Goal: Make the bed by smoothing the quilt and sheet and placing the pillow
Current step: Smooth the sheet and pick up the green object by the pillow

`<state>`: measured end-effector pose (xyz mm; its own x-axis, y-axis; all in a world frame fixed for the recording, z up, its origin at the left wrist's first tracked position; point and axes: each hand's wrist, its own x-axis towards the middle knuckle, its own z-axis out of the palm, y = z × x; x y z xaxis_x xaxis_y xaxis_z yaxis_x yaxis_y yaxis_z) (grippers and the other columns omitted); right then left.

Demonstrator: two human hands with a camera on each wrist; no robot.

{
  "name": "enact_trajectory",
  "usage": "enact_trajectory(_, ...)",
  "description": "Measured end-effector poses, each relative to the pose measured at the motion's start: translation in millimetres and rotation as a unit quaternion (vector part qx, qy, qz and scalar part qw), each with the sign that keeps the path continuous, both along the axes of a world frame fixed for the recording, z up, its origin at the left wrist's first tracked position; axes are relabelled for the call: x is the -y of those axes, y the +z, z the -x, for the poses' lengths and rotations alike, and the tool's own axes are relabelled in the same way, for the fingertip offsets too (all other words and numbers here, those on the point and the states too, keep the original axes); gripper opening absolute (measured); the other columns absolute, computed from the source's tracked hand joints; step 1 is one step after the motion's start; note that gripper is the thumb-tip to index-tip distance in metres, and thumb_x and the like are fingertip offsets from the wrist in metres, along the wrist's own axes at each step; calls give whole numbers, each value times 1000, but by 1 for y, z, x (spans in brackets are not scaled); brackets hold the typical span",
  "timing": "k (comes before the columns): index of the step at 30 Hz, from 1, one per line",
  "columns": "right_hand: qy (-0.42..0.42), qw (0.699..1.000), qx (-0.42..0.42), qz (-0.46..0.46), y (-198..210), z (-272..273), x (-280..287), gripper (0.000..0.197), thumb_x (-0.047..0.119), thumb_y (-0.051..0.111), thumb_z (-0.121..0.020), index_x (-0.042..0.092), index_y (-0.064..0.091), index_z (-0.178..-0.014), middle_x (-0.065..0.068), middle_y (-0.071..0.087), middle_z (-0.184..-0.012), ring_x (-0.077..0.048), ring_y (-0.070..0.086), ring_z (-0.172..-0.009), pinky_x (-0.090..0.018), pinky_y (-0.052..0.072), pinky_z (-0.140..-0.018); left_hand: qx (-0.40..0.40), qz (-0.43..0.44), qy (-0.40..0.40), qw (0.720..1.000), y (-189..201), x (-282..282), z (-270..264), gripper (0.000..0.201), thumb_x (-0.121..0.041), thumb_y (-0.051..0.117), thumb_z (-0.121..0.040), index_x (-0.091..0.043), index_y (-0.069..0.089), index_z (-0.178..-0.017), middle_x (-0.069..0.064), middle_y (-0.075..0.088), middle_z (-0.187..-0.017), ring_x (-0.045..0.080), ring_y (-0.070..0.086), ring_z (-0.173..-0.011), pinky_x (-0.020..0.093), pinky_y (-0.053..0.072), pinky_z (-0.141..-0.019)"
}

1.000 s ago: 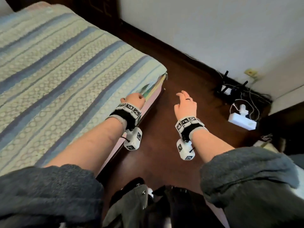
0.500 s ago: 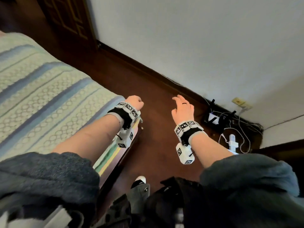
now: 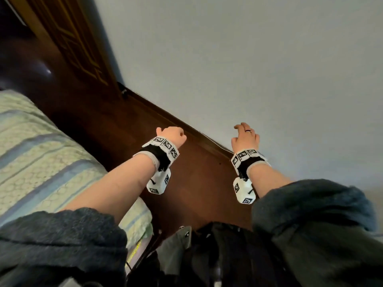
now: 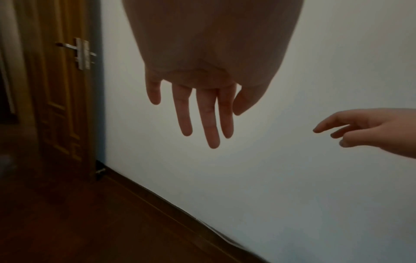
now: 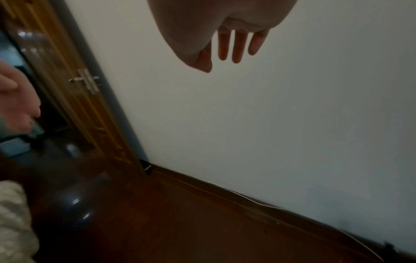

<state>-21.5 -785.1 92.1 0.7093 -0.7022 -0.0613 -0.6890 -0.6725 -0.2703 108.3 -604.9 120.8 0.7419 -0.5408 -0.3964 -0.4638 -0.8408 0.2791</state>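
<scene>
Both hands, left hand [image 3: 172, 135] and right hand [image 3: 245, 137], hang empty with relaxed fingers, likely between steps, quilt [image 3: 41, 158] at nine o'clock.

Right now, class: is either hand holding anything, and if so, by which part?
Nothing is held. The left hand and the right hand hang in the air with loose, straight fingers, clear of the quilt.

Both arms reach out in front, bare below pushed-up sleeves. The left hand [image 3: 173, 135] and right hand [image 3: 246, 139] hang loose, fingers straight, holding nothing.
</scene>
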Motion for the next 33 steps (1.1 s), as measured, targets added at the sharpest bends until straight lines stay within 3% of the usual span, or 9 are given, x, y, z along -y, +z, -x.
enact_trajectory(3, 67, 998, -9, 6, 9, -79, 24, 46, 5, 46, -85, 16, 50, -130, -2, 36, -149, -25, 36, -134, -36, 27, -106, 18, 7, 35, 999, 13, 14, -45, 33, -20, 35, -90, -22, 65, -101, 4, 66, -90, 27, 61, -103, 47, 16, -114)
enact_trajectory(9, 234, 972, 5, 16, 12, -260, -7, 41, 6, 47, -86, 16, 53, -125, -1, 46, -140, -25, 44, -127, -36, 33, -101, 74, 92, 133, 984, 40, 22, -173, 31, -22, 37, -90, -19, 67, -98, 6, 71, -99, 27, 61, -103, 43, 21, -110)
enact_trajectory(15, 395, 918, 21, 17, 17, -434, -66, 41, 7, 47, -86, 18, 52, -125, 0, 52, -135, -23, 46, -125, -35, 32, -101, 47, 11, 174, 984, 17, -24, -324, 30, -22, 36, -91, -19, 66, -95, 8, 69, -101, 30, 58, -107, 50, 16, -113)
enact_trajectory(22, 338, 940, 17, -52, 15, -622, -95, 48, 7, 45, -87, 18, 44, -134, -7, 53, -136, -27, 45, -127, -37, 35, -102, 81, 33, 232, 969, 20, -81, -502, 29, -18, 36, -91, -20, 62, -104, 7, 70, -100, 30, 59, -106, 47, 18, -113)
enact_trajectory(25, 319, 944, 0, -86, 8, -702, -117, 47, 7, 44, -88, 18, 44, -133, -8, 53, -137, -27, 44, -129, -38, 33, -104, 74, 26, 245, 966, 12, -113, -566, 32, -20, 38, -92, -22, 54, -119, 6, 63, -117, 29, 57, -111, 47, 21, -111)
enact_trajectory(28, 344, 933, -9, -102, 2, -799, -155, 43, 8, 44, -90, 16, 45, -133, -10, 52, -137, -29, 43, -128, -38, 34, -104, 90, -2, 267, 959, 8, -158, -645, 42, -22, 42, -91, -25, 43, -133, 6, 48, -134, 31, 49, -121, 49, 23, -110)
enact_trajectory(33, 407, 906, -32, -112, 4, -965, -248, 44, 11, 47, -90, 17, 44, -134, -9, 48, -139, -30, 41, -130, -41, 33, -106, 84, -42, 381, 920, 13, -268, -776, 47, -24, 46, -90, -26, 39, -136, 9, 45, -137, 34, 45, -125, 49, 28, -109)
